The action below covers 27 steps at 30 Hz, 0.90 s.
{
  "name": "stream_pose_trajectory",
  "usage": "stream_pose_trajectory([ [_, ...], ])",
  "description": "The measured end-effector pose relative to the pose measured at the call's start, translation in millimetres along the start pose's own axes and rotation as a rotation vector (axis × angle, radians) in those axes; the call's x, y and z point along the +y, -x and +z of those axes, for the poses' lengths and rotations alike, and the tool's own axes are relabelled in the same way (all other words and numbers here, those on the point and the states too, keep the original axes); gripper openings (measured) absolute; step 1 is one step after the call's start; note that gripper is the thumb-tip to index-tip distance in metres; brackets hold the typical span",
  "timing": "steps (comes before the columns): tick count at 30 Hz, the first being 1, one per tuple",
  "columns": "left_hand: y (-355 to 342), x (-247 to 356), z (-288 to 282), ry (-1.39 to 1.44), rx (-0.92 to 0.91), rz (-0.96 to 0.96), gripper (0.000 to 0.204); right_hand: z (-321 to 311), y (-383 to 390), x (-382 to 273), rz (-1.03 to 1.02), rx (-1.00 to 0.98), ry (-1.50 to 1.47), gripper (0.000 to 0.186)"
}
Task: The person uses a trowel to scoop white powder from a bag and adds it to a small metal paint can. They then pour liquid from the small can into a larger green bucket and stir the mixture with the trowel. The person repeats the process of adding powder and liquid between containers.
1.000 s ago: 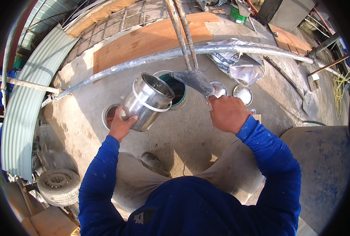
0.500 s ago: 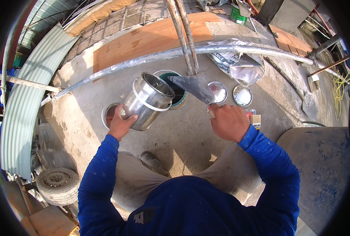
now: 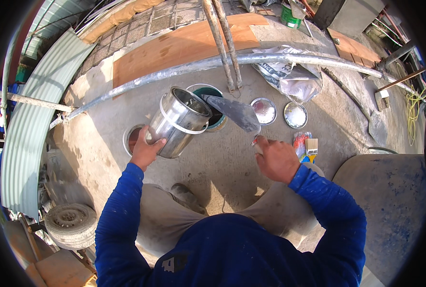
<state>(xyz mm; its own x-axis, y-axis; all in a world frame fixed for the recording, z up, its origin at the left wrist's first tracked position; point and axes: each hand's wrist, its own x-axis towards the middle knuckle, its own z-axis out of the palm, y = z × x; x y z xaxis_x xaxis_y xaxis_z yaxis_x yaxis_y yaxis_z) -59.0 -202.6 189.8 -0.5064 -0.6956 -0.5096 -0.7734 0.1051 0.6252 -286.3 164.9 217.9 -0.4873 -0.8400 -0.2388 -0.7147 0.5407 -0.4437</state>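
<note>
Both grips are closed on something: the left hand clasps the lower side of a cylindrical silver metal can, thumb along its wall, while the right hand is curled round the handle of a grey flat-bladed metal trowel. The can leans away from the person, mouth up and toward the right, its white curved carrying handle slung across the front, and it overlaps the near-left side of a round dark green bucket on the grey concrete floor. The trowel's blade points left, its tip over the bucket and near the can's mouth; whether it touches either cannot be told. To do this well, I would judge, the left grip should carry the can's weight low and firmly, since a smooth wall could slip, and hold the tilt steady. The right wrist is best left loose enough to turn the blade, with its tip over the bucket's opening so drips fall inside. Two shallow round silver lids lie just right of the bucket, and a flat wooden-handled paintbrush lies beyond the right hand, so sideways swings deserve care.
</note>
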Motion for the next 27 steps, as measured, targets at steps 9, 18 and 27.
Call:
stream_pose_trajectory([
  [9,-1.7,-3.5,-0.4,0.013,-0.015,-0.016,0.100,15.4,-8.2,-0.2,-0.012,-0.035,-0.100,0.045],
  [18,-4.6,-7.7,-0.9,-0.006,-0.011,-0.001,0.101,17.1,-51.6,2.2,-0.038,-0.059,-0.091,0.042],
  [27,-2.4,-7.0,-1.0,0.008,-0.006,0.015,0.100,3.6,-52.5,16.4,0.021,0.032,-0.287,0.037],
])
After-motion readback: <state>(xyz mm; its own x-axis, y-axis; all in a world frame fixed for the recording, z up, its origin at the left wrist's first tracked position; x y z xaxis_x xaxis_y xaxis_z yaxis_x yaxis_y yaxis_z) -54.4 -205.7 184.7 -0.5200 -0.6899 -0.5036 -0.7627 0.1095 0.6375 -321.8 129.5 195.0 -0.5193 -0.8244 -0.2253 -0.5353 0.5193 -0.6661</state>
